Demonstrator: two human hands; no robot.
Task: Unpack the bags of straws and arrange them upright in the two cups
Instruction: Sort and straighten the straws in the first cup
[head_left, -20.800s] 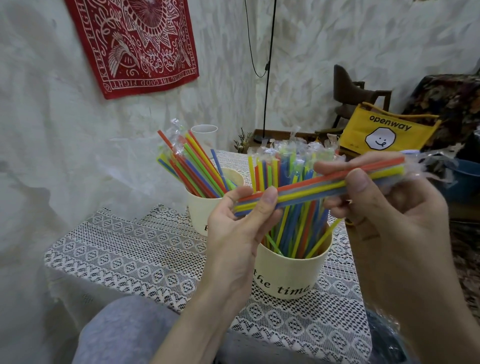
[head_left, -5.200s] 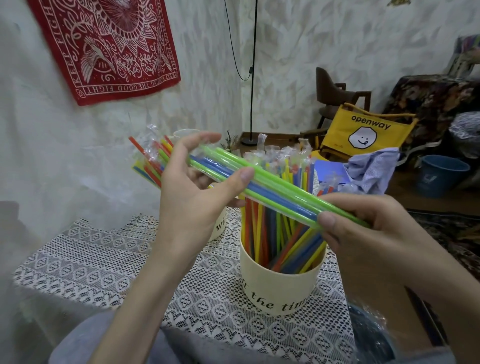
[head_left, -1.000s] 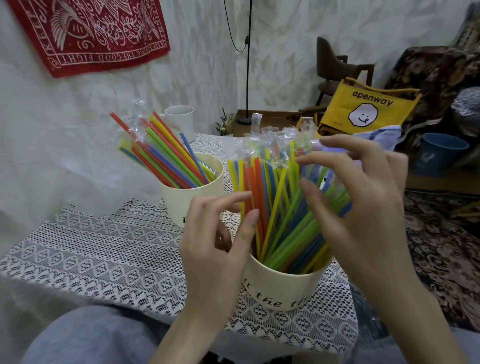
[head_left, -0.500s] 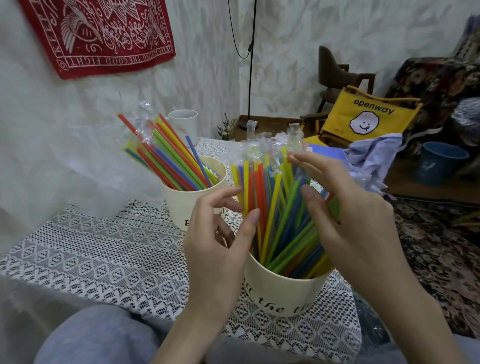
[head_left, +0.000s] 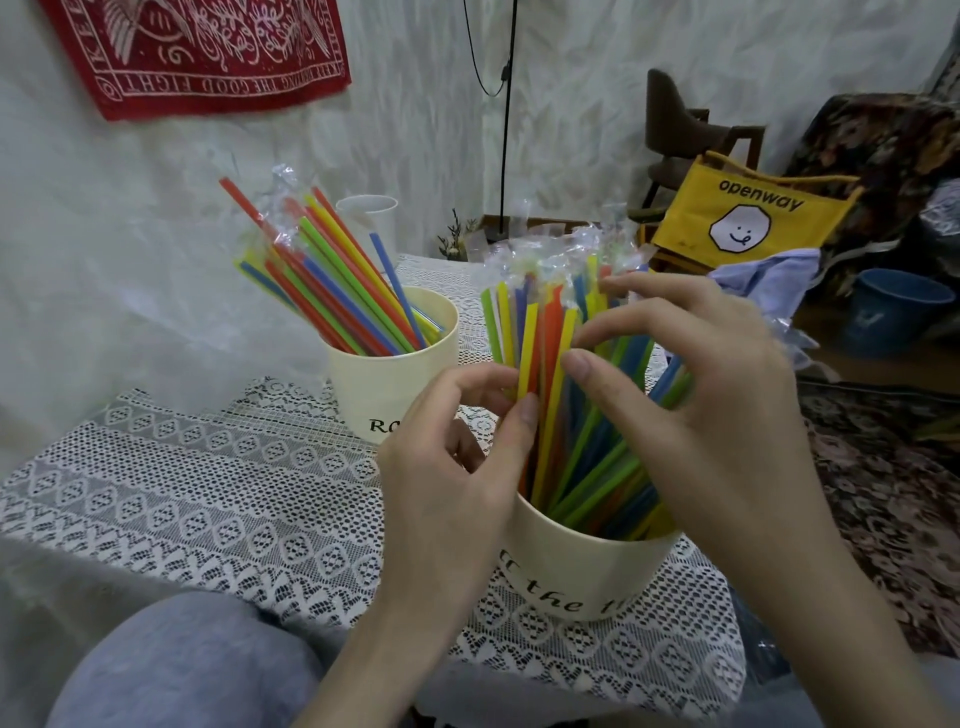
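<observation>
Two cream cups with black lettering stand on a lace tablecloth (head_left: 208, 493). The near cup (head_left: 587, 566) is packed with coloured, individually wrapped straws (head_left: 545, 322) that stand roughly upright. The far cup (head_left: 384, 389) holds a smaller bunch of straws (head_left: 332, 280) leaning left. My left hand (head_left: 452, 467) is at the near cup's left side, and its thumb and forefinger pinch a yellow straw. My right hand (head_left: 701, 405) reaches in from the right, its thumb in front of the straws and its curled fingers over and behind them.
A plain white cup (head_left: 366, 218) stands behind the far cup by the wall. Off the table to the right are a yellow "openway" bag (head_left: 748, 218), a blue cloth (head_left: 769, 280), a blue bucket (head_left: 898, 312) and a chair. My grey knee (head_left: 182, 665) is below the table edge.
The green and blue bundle once held level in both hands now stands in the near cup. In the last second both hands closed in on the straws there.
</observation>
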